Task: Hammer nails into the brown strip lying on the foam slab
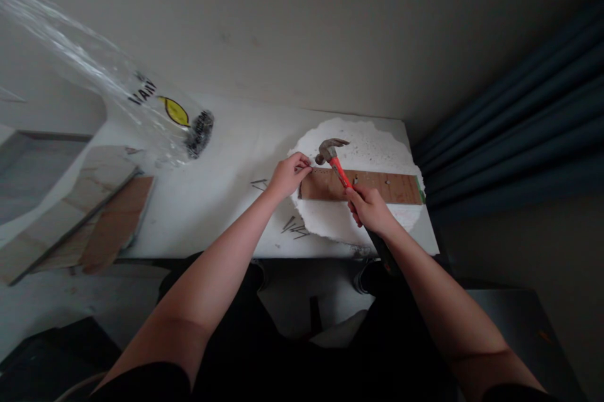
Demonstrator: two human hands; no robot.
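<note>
My right hand [369,207] is wrapped round the red handle of a claw hammer [333,156]. Its steel head hangs just above the left end of a brown wooden board [377,187]. My left hand [287,174] pinches a nail upright at that left end, right under the hammer head. The nail itself is too small to make out well. The board lies on a round white foam pad [372,138] on the white table [221,201].
Loose nails [295,227] lie on the table near the front edge and a couple more nails [258,184] left of my hand. A clear plastic bag [155,112] lies at the back left. Wood planks [94,207] rest at the left. A dark curtain [519,131] hangs right.
</note>
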